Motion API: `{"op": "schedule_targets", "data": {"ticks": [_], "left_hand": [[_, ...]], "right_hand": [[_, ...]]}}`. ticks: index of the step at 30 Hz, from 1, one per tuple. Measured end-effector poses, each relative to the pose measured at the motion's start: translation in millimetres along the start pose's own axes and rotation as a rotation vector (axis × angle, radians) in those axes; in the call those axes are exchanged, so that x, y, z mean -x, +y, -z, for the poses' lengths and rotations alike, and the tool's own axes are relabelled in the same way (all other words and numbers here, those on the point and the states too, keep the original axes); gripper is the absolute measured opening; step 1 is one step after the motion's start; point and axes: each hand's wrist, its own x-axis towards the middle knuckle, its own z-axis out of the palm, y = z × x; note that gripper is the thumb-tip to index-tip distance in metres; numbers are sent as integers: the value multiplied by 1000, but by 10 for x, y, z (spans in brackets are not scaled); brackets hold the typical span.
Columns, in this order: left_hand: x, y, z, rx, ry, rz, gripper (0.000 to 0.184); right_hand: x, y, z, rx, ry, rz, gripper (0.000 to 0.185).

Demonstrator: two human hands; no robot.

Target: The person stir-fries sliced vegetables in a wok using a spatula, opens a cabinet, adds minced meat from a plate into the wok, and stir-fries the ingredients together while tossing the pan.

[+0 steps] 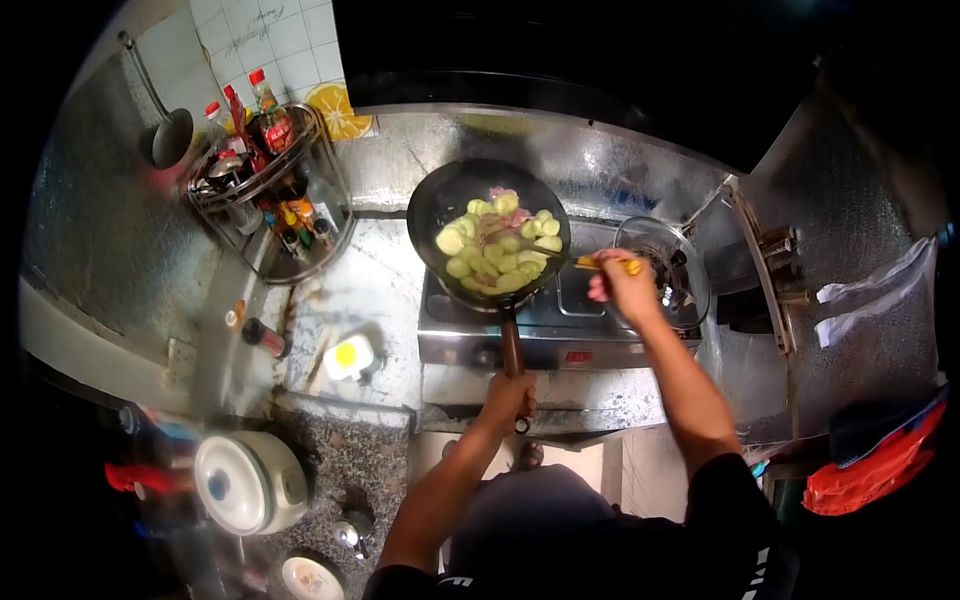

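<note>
Here, near the centre of my view, the round black wok (440,200) holds pale green slices with pinkish pieces (495,245); my left hand (512,398), lower centre, is closed round its brown handle (512,345); my right hand (625,285), right of centre, grips a yellow-handled utensil (590,262), its far end among the slices, probably a spatula, though blurred; the silver metal stove (470,350) lies beneath.

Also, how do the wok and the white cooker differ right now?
The wok is dark and open, sliced food showing; the white cooker is lidded, contents hidden. The wok is over the stove, left hand on its handle; the white cooker sits on the speckled counter, no hand on it. Both look round.
</note>
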Motion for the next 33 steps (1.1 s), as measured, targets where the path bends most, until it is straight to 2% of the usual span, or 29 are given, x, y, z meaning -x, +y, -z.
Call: {"op": "schedule_targets", "data": {"ticks": [2,6,9,12,14,16,18,20,22,24,26,30,33], "left_hand": [[-21,11,-4,27,3,17,11],[-74,-39,40,40,-45,-21,10],[-44,-43,36,35,-26,-1,9],[3,39,9,52,-11,18,9],[-11,20,0,63,-13,34,9],[-32,-50,29,41,-19,41,9],[-20,-16,15,45,-23,37,9],[-1,19,17,70,-27,26,9],[-12,31,15,53,-38,26,9],[-22,-31,31,57,-27,38,8],[-25,-14,18,51,-20,40,8],[11,37,33,61,-30,45,8],[-3,33,7,83,-45,70,8]], "right_hand": [[29,134,-120,5,-30,-68,19],[232,-366,19,198,-86,-82,21],[73,-51,-199,60,-27,-36,21],[112,-91,-268,19,-19,-120,20],[201,-328,-223,164,-144,-111,21],[109,-317,-308,181,-172,-50,20],[-108,-195,-355,306,-229,190,20],[-161,-195,-194,362,-200,250,18],[-111,-452,-88,292,-113,-16,17],[-176,-467,-132,223,-94,-12,17],[-295,-345,-289,10,73,-10,18],[-77,-299,-136,98,-22,-102,22],[-76,-353,-80,138,-42,-37,21]]}}
